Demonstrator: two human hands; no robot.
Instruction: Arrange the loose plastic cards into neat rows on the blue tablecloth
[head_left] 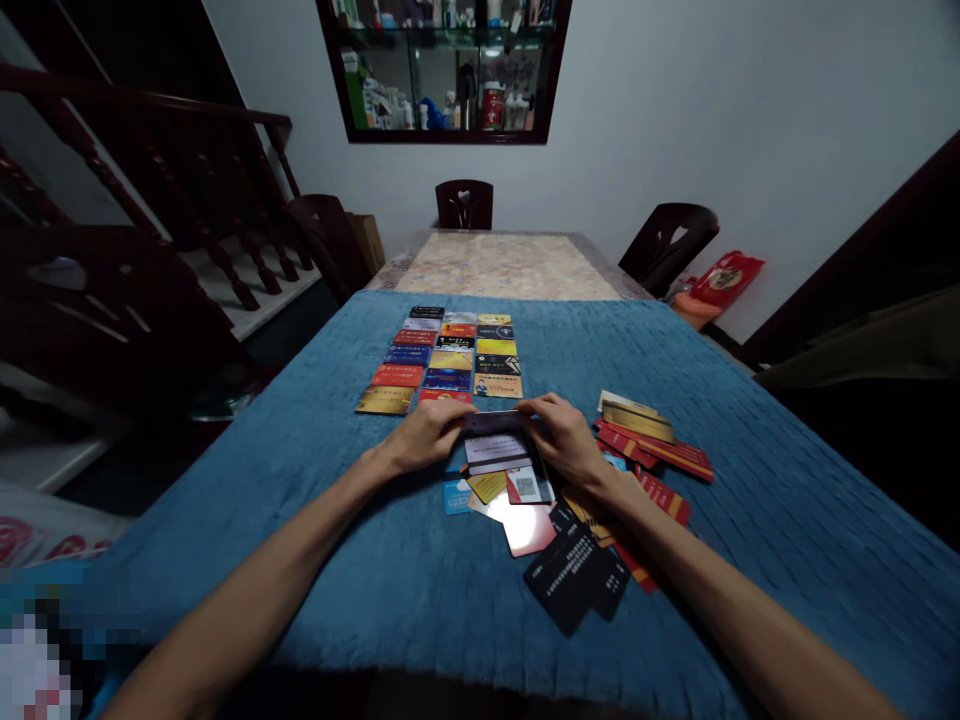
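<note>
Between my two hands a pale card (495, 421) is held by its ends, tilted up above the cloth. My left hand (426, 436) pinches its left end and my right hand (564, 436) its right end, fingers closed on both sides. Just beyond lie several cards in three columns, among them a gold card (385, 400) and a peach card (498, 386). Under and in front of my hands is a loose heap, with a white card (498, 453), a pink card (529, 529) and a black card (566, 577). Red cards (660, 497) lie partly beneath my right forearm.
A blue cloth (300, 480) covers the near part of the table; its far end shows a marbled top (517, 262). Dark wooden chairs (465, 205) stand around it. A railing (150, 110) is at left, a red bag (726, 280) on the right.
</note>
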